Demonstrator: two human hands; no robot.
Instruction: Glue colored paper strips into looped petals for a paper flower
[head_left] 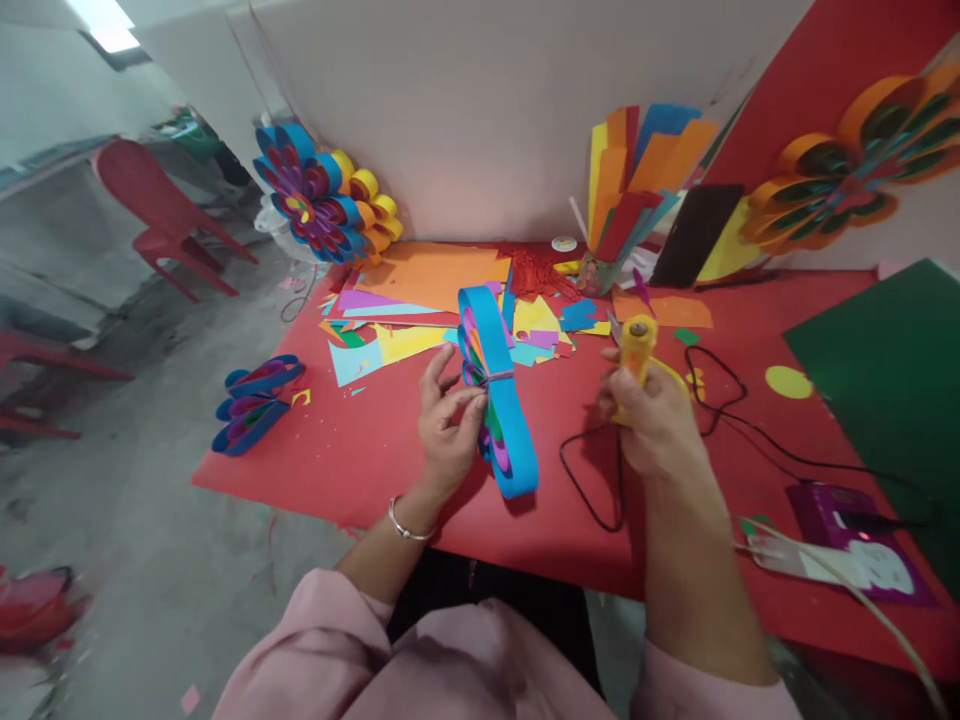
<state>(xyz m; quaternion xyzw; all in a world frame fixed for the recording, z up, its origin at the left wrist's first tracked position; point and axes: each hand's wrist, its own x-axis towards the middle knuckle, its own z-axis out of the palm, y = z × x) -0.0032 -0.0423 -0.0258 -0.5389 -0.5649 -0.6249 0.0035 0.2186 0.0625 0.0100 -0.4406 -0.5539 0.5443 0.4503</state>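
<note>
- Left hand (450,425), silver bangle (410,520) at the wrist: thumb and fingertips pinched together on the middle of the paper bunch (517,430).
- Right hand (652,410): fingers wrapped around a yellow glue gun (637,345), apart from the bunch.
- Risks, my judgement: a loose pinch could let the loops fan apart; too hard a squeeze could crease them. A hot nozzle brought close could burn the left fingertips. The black cord (621,490), looped below the gun, could snag and jerk it.
- Paper bunch: between the hands, over the near part of the red table (360,480), tilted on edge. Wide blue outer loops, purple, green and orange ones nested inside, gathered at a narrow waist. Cannot tell if its lower end touches the table.
- Left side of table: a second bunch (259,405), similar colours, lying untouched.
- Beyond: paper scraps (416,343), scattered; behind them, coloured strips (611,180) standing in a pot (598,277).
- Far left, on the floor: red chair (139,190).
</note>
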